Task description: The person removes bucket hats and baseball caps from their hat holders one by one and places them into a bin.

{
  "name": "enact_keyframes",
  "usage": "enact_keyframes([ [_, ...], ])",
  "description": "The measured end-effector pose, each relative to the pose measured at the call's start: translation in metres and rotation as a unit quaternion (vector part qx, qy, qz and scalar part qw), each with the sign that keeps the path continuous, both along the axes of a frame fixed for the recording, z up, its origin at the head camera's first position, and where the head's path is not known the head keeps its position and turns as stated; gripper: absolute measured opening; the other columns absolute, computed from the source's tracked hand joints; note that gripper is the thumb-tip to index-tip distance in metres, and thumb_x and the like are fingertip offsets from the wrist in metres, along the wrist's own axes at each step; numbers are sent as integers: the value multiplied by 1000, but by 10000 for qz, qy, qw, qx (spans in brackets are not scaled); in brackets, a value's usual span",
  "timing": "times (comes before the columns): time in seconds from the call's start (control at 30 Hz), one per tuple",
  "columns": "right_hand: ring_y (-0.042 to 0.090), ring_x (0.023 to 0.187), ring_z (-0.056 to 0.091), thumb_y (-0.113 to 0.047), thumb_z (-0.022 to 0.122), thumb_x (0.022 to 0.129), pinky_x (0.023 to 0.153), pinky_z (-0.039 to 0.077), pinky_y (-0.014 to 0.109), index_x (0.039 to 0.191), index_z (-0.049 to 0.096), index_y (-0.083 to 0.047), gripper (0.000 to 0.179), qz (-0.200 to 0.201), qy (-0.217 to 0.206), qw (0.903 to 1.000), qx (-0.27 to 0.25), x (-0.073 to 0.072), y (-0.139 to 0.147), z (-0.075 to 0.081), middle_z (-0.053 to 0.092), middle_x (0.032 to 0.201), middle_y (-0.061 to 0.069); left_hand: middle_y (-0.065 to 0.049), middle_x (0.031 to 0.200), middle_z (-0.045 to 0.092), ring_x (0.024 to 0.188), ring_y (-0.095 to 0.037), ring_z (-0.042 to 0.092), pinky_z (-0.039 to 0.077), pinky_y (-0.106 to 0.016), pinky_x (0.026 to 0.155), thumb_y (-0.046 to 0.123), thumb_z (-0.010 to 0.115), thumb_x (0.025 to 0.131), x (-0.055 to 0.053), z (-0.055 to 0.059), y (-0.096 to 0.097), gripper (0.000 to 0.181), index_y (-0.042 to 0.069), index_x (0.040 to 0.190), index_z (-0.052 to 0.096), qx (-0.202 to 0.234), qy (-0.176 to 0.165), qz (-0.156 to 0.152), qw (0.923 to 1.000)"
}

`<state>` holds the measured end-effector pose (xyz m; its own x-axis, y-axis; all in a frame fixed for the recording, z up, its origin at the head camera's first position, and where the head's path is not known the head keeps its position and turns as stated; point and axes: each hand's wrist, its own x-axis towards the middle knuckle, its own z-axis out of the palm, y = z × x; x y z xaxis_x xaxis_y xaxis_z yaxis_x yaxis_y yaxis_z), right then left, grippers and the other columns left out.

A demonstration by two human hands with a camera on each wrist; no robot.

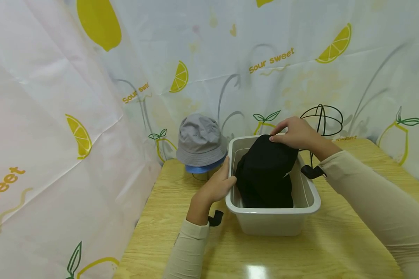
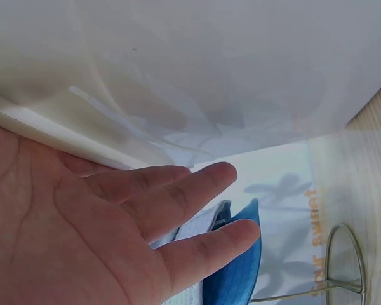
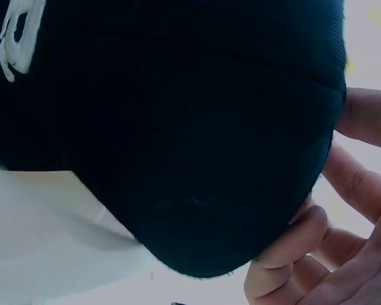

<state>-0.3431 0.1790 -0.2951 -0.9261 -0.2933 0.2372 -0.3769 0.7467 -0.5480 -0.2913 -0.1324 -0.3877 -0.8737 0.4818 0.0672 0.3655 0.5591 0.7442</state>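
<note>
Lemon-print curtain [image 1: 213, 46] behind wood-grain table [image 1: 160, 228] bearing white bin [image 1: 272, 225] | left of bin: gray hat [image 1: 199, 135] atop blue hat [image 1: 199, 169] | bin's left rim: left hand [image 1: 216, 185], fingers straight, apart | inside bin: black cap [image 1: 268, 161] | over bin: right hand [image 1: 296, 133], thumb and fingers clamped on cap's edge | bin's far right: black wire stand [image 1: 324, 121]

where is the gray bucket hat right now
In the head view, the gray bucket hat sits just left of the white bin, directly above a blue brim, before the printed backdrop.
</note>
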Motion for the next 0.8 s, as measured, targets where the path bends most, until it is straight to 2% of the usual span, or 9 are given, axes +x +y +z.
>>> enact_keyframes([
  [0.17,40,123,59,-33,75,94,101,47,58,110,81,-11,28,1,24,9998,216,-3,-11,-2,70,127,19,1,174,-7,157,-16,9,25,-47,125,22,41,99,0,0,-1,85,16,166,-11,59,7,-37,10000],
  [0.33,38,118,62,-40,72,96,96,50,56,113,79,-13,32,96,-303,9988,375,-3,-17,-5,70,125,16,2,174,-7,157,-16,10,25,-46,125,23,41,98,-1,0,0,86,17,166,-11,57,68,-64,9999],
  [0.43,37,118,64,-43,70,97,97,51,56,120,76,-12,39,439,-479,9967,488,0,-18,-8,69,128,15,1,174,-6,157,-16,11,25,-46,125,24,40,97,-1,0,0,86,17,166,-11,47,91,-70,9999],
  [0.5,38,121,64,-43,70,97,100,51,57,128,71,-10,46,832,-592,9933,533,3,-20,-9,67,134,16,1,174,-6,157,-16,11,24,-45,126,25,40,97,-1,-1,0,86,16,166,-11,24,89,-53,9999],
  [0.67,41,134,57,-48,70,96,107,47,59,143,58,-8,62,1603,-915,9798,768,10,-24,-14,57,148,17,-1,175,-6,157,-17,12,24,-44,126,26,41,97,-2,-1,-1,87,13,166,-10,-3,88,-38,10000],
  [0.8,39,139,51,-56,69,94,112,42,59,148,53,-10,73,1824,-963,9706,1240,12,-32,-17,53,152,16,-2,175,-5,157,-17,13,24,-44,126,26,41,96,-1,-1,-2,88,12,166,-9,-30,92,-4,10000],
])
